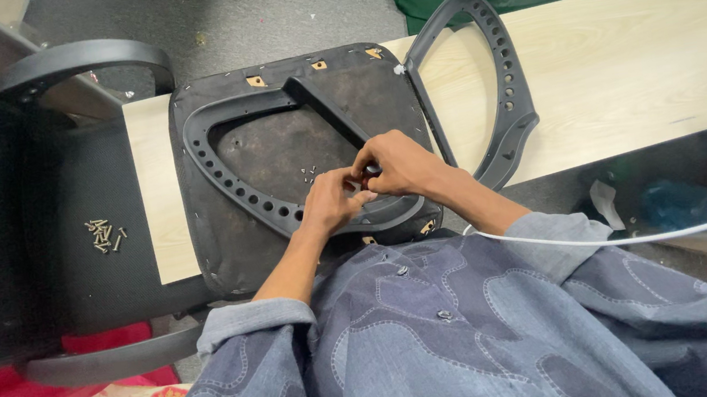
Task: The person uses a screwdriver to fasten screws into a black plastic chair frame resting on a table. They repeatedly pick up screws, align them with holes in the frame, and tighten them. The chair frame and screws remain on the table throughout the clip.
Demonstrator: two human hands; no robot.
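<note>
Black armrest frame (243, 190) under hands (365, 183) (touching)

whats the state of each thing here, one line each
seat pad: upside down on the board
left armrest: lying on the pad, both hands at its edge
right armrest: loose, half on the pad's edge, half on the board
screws: loose in a small pile on the black chair
left hand: fingers curled, pinching something too small to tell
right hand: fingers closed at the same spot
</note>
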